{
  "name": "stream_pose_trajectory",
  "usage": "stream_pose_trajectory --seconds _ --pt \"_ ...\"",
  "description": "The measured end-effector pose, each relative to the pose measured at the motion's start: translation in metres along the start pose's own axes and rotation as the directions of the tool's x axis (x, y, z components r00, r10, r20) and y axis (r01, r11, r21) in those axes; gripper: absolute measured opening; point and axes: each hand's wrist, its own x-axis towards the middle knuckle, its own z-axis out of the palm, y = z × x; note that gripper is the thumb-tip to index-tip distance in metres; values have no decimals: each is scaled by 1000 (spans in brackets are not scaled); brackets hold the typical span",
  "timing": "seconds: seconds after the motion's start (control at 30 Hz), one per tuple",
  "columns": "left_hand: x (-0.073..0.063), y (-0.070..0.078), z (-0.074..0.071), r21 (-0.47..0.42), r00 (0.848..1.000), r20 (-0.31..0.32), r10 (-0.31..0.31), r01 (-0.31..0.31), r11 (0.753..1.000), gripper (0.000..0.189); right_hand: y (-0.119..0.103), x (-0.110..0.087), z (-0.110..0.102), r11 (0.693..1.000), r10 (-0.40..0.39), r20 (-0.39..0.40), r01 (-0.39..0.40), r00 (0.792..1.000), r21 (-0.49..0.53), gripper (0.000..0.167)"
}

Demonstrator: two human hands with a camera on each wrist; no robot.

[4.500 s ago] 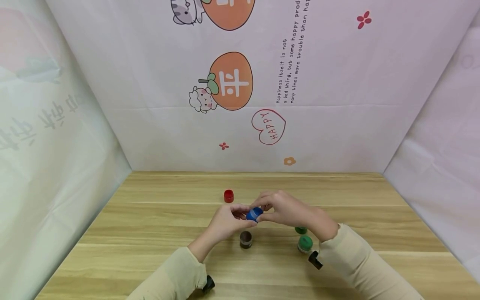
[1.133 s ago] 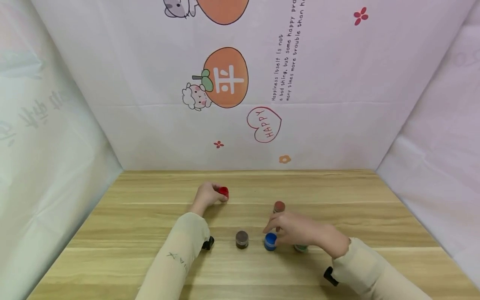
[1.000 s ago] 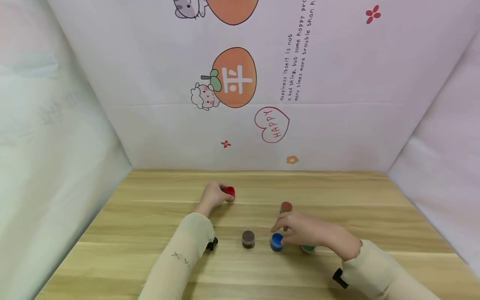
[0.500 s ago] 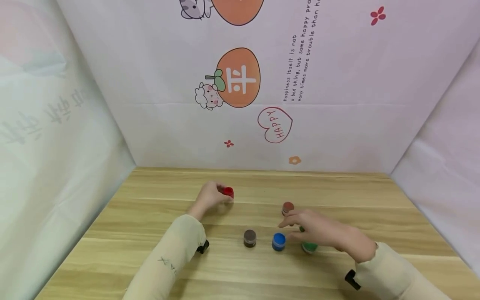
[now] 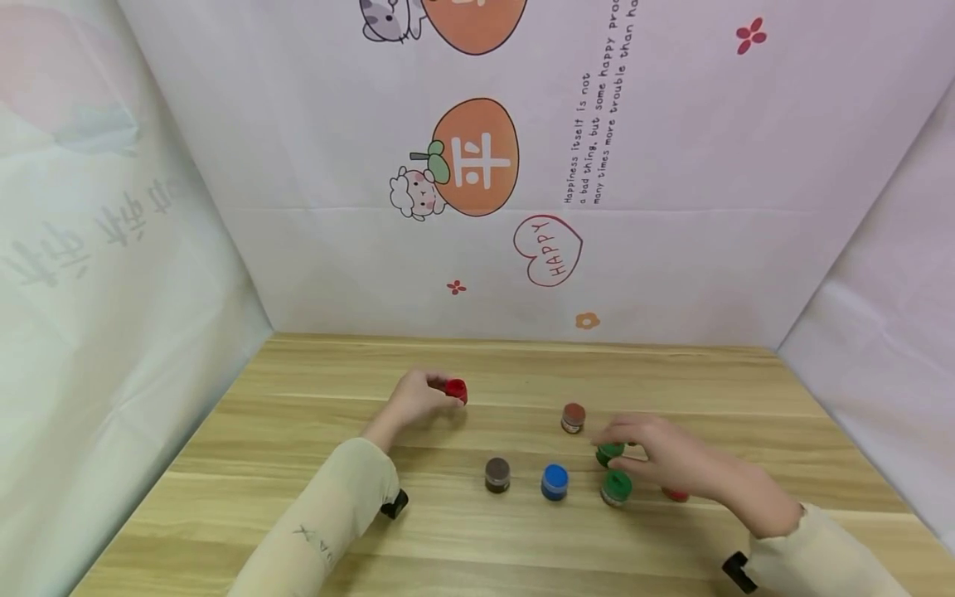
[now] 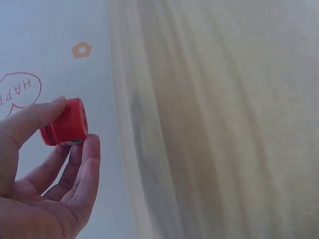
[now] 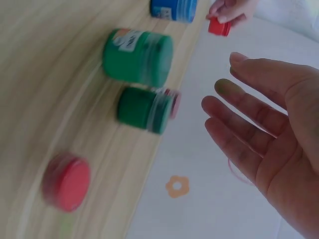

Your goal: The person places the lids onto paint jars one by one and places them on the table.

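Note:
My left hand (image 5: 419,400) pinches a small red paint jar (image 5: 458,392) between thumb and fingers, toward the back of the table. In the left wrist view, the red jar lies sideways across the picture, thumb on one side and fingertips on the other. My right hand (image 5: 667,454) holds nothing. Its fingers extend loosely over two green paint jars (image 5: 616,489), partly covering the farther one in the head view. A blue paint jar (image 5: 555,482) stands just left of them. In the right wrist view, the open palm (image 7: 294,159) appears apart from the jars.
A dark brown jar (image 5: 497,476) stands left of the blue one. Farther back is a reddish-brown jar (image 5: 573,419). Another red jar (image 5: 676,495) sits partly hidden under the right wrist. White printed cloth walls (image 5: 671,274) bound the wooden table (image 5: 358,531).
Earlier both hands held the blue jar midtable; it now stands near the green jars. My left hand has taken hold of the red jar. My right hand has let go of the blue jar and moved right.

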Motion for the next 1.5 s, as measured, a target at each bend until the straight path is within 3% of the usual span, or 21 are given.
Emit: stream_pose_trajectory --seconds 0.3,0.47,0.67,1.2,1.5 --pt "-9 4 5 -13 998 33 47 -46 999 31 25 -32 -1 991 132 -10 -132 991 -26 22" --pt "-15 9 9 -41 997 48 59 -57 998 35 44 -52 -1 987 157 -24 -157 987 -16 22" --pt "-18 11 14 -86 996 63 61 -56 995 37 56 -67 1 980 197 36 -198 980 33 31" --pt "-28 16 18 -120 987 116 111 -97 988 40 63 -69 9 977 211 86 -214 974 24 32" --pt "-30 17 18 -148 988 119 102 -84 985 40 60 -63 2 985 171 18 -171 985 36 27"
